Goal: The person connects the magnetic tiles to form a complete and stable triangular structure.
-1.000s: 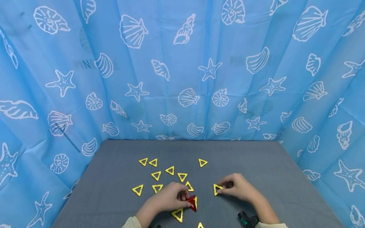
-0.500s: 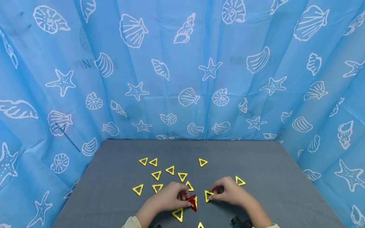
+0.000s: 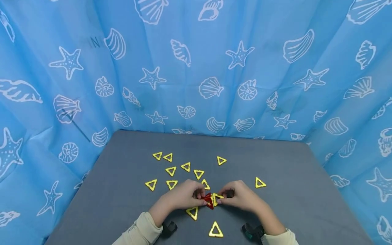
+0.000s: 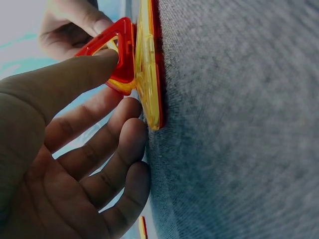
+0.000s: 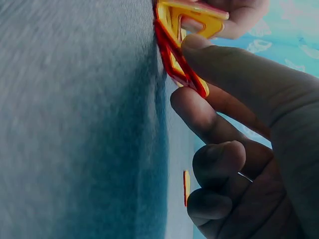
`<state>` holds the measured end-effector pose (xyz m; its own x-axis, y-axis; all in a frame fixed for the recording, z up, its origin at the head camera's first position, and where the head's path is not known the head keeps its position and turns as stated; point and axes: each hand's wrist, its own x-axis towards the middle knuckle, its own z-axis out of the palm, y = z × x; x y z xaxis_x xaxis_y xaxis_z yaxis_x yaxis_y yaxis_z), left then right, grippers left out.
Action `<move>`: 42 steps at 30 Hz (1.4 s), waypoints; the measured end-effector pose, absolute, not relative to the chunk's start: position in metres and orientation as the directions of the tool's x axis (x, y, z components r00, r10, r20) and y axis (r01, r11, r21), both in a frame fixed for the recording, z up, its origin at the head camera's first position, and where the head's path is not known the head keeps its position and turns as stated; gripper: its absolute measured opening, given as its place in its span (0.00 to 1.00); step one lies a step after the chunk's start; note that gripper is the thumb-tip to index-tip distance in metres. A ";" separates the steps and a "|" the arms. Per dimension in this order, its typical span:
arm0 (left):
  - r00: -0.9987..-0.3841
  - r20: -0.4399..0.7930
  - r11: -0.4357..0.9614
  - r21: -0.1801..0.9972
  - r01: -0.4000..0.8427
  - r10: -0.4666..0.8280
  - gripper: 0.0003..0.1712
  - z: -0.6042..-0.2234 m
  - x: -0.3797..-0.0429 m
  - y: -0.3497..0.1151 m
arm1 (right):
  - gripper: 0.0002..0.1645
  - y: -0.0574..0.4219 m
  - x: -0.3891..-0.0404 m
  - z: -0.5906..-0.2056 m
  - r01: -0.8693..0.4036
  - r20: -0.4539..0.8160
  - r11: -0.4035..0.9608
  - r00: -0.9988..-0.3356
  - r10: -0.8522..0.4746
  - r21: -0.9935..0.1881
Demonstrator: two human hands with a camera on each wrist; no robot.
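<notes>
My left hand (image 3: 185, 195) pinches a triangular magnetic tile (image 3: 209, 201), thumb on its red face, close over the table. In the left wrist view this tile (image 4: 127, 55) is tilted, red side toward the thumb, its frame hollow in the middle. From the right, my right hand (image 3: 243, 197) pinches another triangular tile (image 3: 215, 199), yellow face showing. The two tiles meet edge to edge in the head view. In the right wrist view the right hand's tile (image 5: 173, 59) leans on a red edge, beneath the yellow side of the left hand's tile (image 5: 213, 24).
Several yellow triangular tiles lie scattered on the grey table (image 3: 291, 163), mostly behind and left of the hands. One tile (image 3: 192, 213) is beside the left hand, another tile (image 3: 215, 230) in front, one more tile (image 3: 260, 182) off right. A blue shell-patterned curtain (image 3: 196, 68) stands behind.
My right hand has moved left, carrying its tile from apart up against the left hand's red tile. The left hand stays in place. The head view has tilted down.
</notes>
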<state>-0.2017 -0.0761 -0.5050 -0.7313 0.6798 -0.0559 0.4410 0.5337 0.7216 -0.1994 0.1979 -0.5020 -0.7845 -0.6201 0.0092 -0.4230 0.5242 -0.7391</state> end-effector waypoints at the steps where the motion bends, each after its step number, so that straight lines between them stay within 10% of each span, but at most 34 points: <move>1: -0.727 -0.052 0.535 0.713 0.453 0.684 0.09 -0.503 -0.204 -0.076 | 0.09 0.197 -0.201 -0.501 -0.424 0.011 0.527 -0.787 -0.617 -0.737; 42: -0.814 -0.163 0.533 0.822 0.200 0.557 0.07 -0.496 -0.202 -0.070 | 0.08 0.187 -0.204 -0.509 -0.408 0.080 0.347 -0.736 -0.672 -0.844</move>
